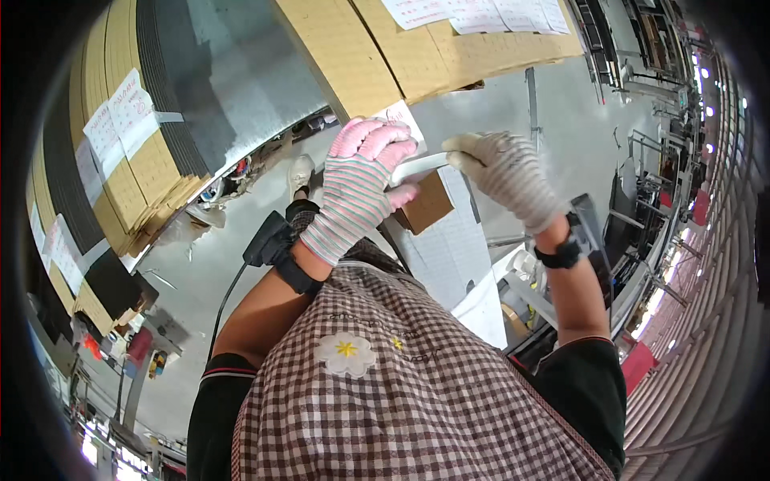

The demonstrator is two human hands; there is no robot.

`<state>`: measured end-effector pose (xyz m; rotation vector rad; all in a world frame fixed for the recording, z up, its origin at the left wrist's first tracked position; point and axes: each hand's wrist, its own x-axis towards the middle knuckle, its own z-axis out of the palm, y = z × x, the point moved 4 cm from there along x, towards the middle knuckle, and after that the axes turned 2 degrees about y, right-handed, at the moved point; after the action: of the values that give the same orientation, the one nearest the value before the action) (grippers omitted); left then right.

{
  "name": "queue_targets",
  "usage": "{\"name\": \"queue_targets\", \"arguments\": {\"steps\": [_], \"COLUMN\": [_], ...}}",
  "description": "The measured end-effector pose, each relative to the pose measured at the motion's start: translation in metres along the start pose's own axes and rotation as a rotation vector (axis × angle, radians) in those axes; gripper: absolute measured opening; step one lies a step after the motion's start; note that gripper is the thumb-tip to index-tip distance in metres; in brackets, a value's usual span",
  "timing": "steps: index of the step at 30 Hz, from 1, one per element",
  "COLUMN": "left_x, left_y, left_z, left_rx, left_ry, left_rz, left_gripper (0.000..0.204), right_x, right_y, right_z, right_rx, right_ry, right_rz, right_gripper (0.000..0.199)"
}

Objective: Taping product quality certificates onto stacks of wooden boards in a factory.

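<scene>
A narrow white strip (pixel 420 167), which looks like tape, stretches between my two gloved hands. My left hand (pixel 361 180), in a pink-tipped striped glove, has its fingers curled over the strip's left end, with the thumb below. In a pale grey-striped glove, my right hand (pixel 507 178) pinches the other end between thumb and fingertips. A small brown cardboard piece (pixel 427 204) shows just under the strip, close to my left thumb; I cannot tell whether I touch it. Beyond my left fingers, a white paper (pixel 407 122) lies against the edge of the flat cardboard stack (pixel 361 68).
More cardboard stacks (pixel 132 172) with paper labels stand at the left, beside a grey metal tabletop (pixel 233 68). Below my hands is a white surface (pixel 445 248). Metal frames and machinery (pixel 642 200) line the right. A cable (pixel 224 305) hangs from my left wrist device.
</scene>
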<state>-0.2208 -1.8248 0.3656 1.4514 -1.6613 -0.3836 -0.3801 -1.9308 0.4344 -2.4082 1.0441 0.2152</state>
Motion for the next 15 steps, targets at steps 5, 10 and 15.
{"name": "queue_targets", "arguments": {"steps": [5,10,15], "left_x": [0.001,-0.018,-0.069], "left_y": [-0.011,-0.049,0.008], "left_z": [-0.003,-0.007,0.014], "left_rx": [-0.043,-0.604,-0.617], "left_ry": [0.016,0.325,-0.628], "left_rz": [-0.013,-0.848,-0.714], "left_gripper": [0.059,0.051,0.035], "right_x": [0.056,0.027,-0.081], "right_y": [0.033,0.042,0.029], "right_z": [0.084,0.074,0.065], "right_rx": [-0.302,0.274,-0.431], "right_ry": [-0.027,0.095,-0.63], "right_rz": [0.066,0.258,-0.023], "right_gripper": [0.019,0.019,0.024]}}
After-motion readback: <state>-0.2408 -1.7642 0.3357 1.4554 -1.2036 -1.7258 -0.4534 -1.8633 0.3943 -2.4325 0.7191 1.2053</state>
